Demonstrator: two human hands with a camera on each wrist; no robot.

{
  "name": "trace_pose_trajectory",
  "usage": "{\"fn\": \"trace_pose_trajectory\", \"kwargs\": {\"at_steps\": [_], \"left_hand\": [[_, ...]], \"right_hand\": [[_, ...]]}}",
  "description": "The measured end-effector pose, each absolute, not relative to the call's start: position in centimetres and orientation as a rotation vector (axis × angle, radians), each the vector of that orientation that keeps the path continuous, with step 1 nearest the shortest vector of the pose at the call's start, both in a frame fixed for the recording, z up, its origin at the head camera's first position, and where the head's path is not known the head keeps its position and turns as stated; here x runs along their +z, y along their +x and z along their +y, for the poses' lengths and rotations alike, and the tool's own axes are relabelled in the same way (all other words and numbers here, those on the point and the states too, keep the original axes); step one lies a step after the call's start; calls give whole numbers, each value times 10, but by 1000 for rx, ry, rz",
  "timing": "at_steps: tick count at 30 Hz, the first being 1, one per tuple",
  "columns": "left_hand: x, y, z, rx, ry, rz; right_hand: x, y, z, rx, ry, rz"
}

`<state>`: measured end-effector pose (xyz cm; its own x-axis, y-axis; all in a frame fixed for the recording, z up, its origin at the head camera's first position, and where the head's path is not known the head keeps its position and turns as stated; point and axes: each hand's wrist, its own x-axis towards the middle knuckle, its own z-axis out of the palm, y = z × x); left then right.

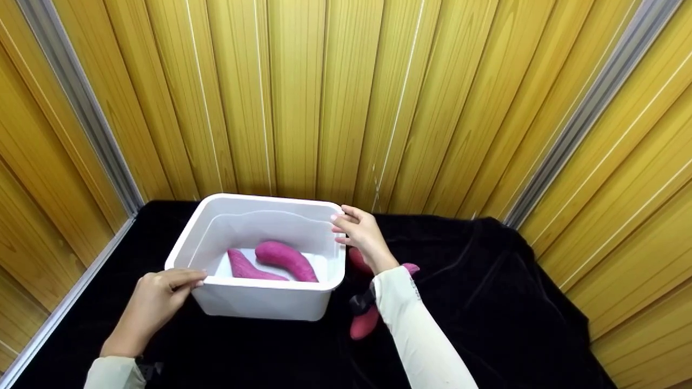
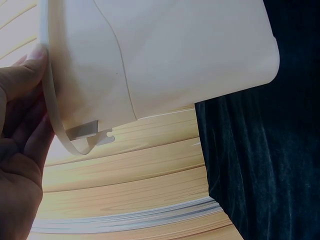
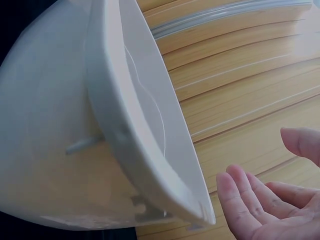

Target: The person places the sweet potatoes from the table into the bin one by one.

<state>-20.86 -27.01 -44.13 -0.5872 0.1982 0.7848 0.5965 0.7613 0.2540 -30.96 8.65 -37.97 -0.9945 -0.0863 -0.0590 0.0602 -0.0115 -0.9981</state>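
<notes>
A white plastic bin [image 1: 262, 298] stands on the black cloth, its mouth facing up. Inside lie two purple-pink sweet potatoes, a curved one [image 1: 287, 259] and a slimmer one [image 1: 250, 268] partly hidden by the front wall. My left hand [image 1: 154, 294] pinches the rim at the front left corner; in the left wrist view the thumb lies over that rim [image 2: 48, 85]. At the right side of the bin, my right hand [image 1: 365, 235] has its fingers spread and overlaps the rim in the head view. The right wrist view shows this hand [image 3: 275, 210] holding nothing, thumb and fingers apart.
Beside the bin, partly covered by my right forearm, several reddish-pink pieces lie on the cloth, among them a rounded end [image 1: 363, 324] and a pointed tip [image 1: 412, 268]. Behind rises a wood-patterned wall [image 1: 346, 108]. Black cloth [image 1: 486, 302] extends to the right.
</notes>
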Motion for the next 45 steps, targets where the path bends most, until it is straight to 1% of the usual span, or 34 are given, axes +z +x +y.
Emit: {"fn": "trace_pose_trajectory", "kwargs": {"at_steps": [18,34,45], "left_hand": [[-440,-207,-266,-664,-597,-2170],[-441,-206,-266,-662,-587,-2185],[-441,-206,-269,-662,-597,-2174]], "right_hand": [[-395,-306,125,-2172,110,2169],[-420,-299,167,-2219,249,2168],[-443,-289,195,-2334,379,2067]]}}
